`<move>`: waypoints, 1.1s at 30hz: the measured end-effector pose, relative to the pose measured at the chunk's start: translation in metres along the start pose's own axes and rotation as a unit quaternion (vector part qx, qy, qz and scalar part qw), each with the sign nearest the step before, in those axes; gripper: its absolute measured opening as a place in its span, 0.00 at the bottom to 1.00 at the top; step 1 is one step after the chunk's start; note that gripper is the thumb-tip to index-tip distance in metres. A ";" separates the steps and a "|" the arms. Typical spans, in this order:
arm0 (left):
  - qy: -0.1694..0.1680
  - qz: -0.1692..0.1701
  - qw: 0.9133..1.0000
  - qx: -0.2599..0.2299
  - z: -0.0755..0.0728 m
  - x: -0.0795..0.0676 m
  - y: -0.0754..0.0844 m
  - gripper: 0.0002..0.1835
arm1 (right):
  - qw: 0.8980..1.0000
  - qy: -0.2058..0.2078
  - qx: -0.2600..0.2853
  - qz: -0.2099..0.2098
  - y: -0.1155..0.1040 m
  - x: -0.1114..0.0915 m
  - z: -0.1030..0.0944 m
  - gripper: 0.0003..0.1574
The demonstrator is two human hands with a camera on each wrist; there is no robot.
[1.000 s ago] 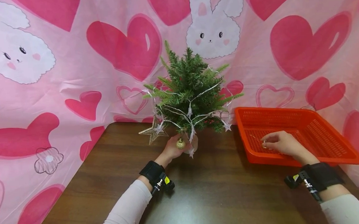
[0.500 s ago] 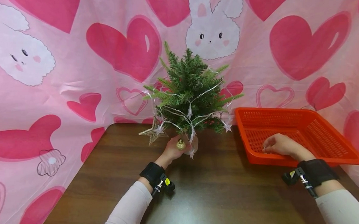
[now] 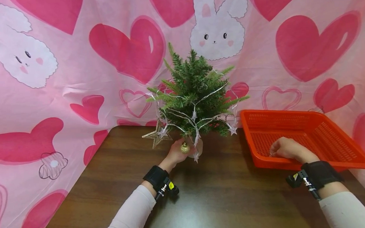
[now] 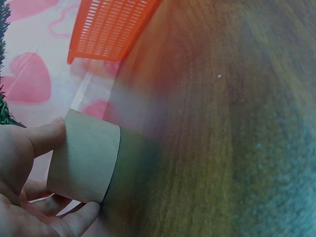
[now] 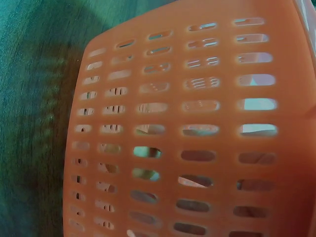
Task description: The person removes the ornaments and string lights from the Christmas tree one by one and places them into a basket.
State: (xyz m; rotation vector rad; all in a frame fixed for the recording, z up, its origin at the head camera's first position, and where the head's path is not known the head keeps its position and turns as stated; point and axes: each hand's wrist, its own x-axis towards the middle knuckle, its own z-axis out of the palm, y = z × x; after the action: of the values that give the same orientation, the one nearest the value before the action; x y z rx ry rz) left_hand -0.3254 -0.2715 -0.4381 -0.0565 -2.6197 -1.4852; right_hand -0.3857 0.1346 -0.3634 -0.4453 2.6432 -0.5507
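A small artificial Christmas tree (image 3: 193, 89) stands upright on the table, wound with a clear string of star-shaped lights. A gold glitter star (image 3: 156, 135) hangs low on its left side, and a gold bauble (image 3: 185, 148) hangs in front of my left hand (image 3: 175, 153). That hand grips the tree's beige round base (image 4: 84, 155), thumb on one side and fingers on the other in the left wrist view. My right hand (image 3: 288, 149) reaches down inside the orange basket (image 3: 349, 157), fingers bent downward. Its fingertips and anything between them are hidden; the basket wall blocks the right wrist view.
The brown wooden table (image 3: 210, 201) bears the tree and, at the right, the slotted plastic basket. A pink cloth (image 3: 113, 76) with hearts and rabbits hangs close behind them.
My right hand, earlier pinching something small and shiny above the basket floor, has moved lower into the basket. My left hand keeps its place at the tree's base.
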 end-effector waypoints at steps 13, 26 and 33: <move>0.009 0.001 1.000 0.014 0.002 0.001 -0.003 0.24 | 0.999 -0.015 -0.025 -0.024 0.000 0.004 0.001 0.06; 0.002 0.009 1.000 0.020 0.002 0.001 -0.002 0.26 | 0.999 -0.044 -0.002 -0.011 0.000 0.005 0.002 0.04; 0.005 0.012 1.000 0.016 0.002 -0.001 -0.001 0.26 | 0.999 -0.040 -0.011 -0.017 0.001 0.006 0.002 0.05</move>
State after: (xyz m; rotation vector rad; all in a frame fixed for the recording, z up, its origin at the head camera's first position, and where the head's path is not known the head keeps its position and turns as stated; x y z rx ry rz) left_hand -0.3252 -0.2704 -0.4404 -0.0759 -2.6248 -1.4322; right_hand -0.3906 0.1323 -0.3677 -0.5088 2.5730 -0.5035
